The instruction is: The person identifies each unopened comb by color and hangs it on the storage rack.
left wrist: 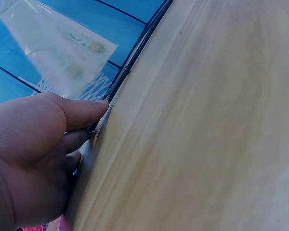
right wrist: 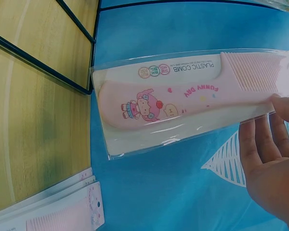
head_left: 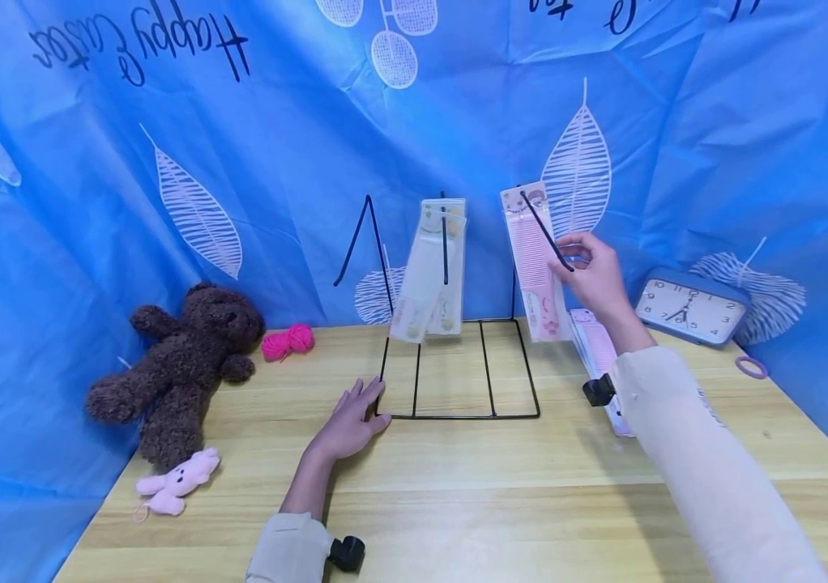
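A black wire display rack (head_left: 458, 418) stands on the table with hooks at its back. My left hand (head_left: 350, 423) rests at its front left corner, thumb and fingers touching the wire, fingers fairly straight. My right hand (head_left: 592, 271) pinches the side edge of a pink packaged comb (right wrist: 159, 98), with the thumb in front and fingers behind. The top of that comb's card is at the right hook (head_left: 545, 231), whose rod crosses in front of the pack. Pale packaged combs (head_left: 421, 275) hang from the middle hook. The left hook (head_left: 352, 241) carries nothing.
More pink packaged combs (head_left: 596, 344) lie stacked under the right forearm. A blue clock (head_left: 691, 308) and purple ring (head_left: 752, 368) are at the right. A brown teddy bear (head_left: 188, 364), pink yarn (head_left: 288, 342) and pink bunny toy (head_left: 177, 483) lie at the left. A blue curtain (head_left: 297, 146) hangs behind.
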{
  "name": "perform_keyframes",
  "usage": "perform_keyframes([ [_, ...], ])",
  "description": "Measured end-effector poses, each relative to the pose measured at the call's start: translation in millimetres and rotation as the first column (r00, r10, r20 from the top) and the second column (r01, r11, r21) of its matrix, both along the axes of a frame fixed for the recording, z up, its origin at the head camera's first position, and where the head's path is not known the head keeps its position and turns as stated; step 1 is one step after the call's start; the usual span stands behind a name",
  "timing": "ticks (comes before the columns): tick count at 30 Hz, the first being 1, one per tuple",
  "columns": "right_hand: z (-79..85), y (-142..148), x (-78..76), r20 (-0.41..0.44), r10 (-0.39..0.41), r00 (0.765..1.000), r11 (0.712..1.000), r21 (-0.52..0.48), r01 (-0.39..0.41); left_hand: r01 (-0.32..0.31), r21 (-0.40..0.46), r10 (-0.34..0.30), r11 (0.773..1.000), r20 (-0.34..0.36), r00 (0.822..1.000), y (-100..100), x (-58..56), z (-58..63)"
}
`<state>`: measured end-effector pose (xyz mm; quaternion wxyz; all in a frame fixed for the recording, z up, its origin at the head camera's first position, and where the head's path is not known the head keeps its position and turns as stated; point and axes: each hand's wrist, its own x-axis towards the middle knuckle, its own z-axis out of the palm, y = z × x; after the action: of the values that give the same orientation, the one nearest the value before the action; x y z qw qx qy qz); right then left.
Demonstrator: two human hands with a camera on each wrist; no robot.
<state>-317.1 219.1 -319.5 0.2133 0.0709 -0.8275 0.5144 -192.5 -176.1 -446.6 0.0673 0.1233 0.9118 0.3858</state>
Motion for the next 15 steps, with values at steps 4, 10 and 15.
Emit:
perform_keyframes([
  [4, 0.5, 1.8, -0.9, 0.023, 0.021, 1.000, 0.999, -0.029, -0.021, 0.010, 0.009, -0.010, 1.000, -0.008, 1.000, 1.0, 1.0, 1.2],
  [10, 3.3, 10.1, 1.0, 0.081, 0.092, 0.992, 0.989, -0.120, -0.082, 0.006, 0.008, -0.006, 1.000, -0.006, 1.000, 1.3, 0.6, -0.7],
  [15, -2.8, 20.4, 3.7, 0.150, 0.105, 0.983, 0.993, -0.074, -0.094, 0.004, 0.012, -0.003, 1.000, -0.009, 1.000, 0.3, 1.1, -1.2],
])
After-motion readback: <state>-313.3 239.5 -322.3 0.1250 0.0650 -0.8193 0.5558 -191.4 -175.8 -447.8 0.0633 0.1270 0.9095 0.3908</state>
